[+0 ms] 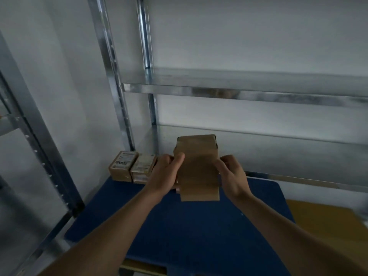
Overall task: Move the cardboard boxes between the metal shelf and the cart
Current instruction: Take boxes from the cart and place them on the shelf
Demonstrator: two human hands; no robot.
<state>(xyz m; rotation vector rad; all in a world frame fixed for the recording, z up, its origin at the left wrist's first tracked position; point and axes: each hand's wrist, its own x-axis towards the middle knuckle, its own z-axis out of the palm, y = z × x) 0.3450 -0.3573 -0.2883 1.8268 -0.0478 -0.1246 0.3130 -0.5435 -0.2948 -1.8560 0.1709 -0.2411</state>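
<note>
At the far left of the room, a second rack [29,126] of grey steel stands against the wall. To the right of it, by the upright of the metal shelf [239,92], two small labelled boxes [123,166] stand side by side and touch each other. They seem to sit on the far left corner of the blue cart [199,246], but I cannot tell this for sure.

Next comes the person's left hand [165,174]. It grips the left side of a brown taped cardboard box [197,166], with the thumb on the top face and the fingers hidden behind. The box is in the air, above the far part of the cart and in front of the lower shelf board [278,156]. It may be one long box or several taped together; I cannot decide which. The right hand [232,176] holds the opposite side, its fingers curled round the edge. A flat sheet of cardboard [322,226] lies at the far right, beside the cart.

I judge that this is the carrying step, with the box lifted between cart and shelf. The direction is not clear. The next move needs both hands to keep the box level and set it down flat, either on the lower board or beside the two small boxes, without pushing them.
</note>
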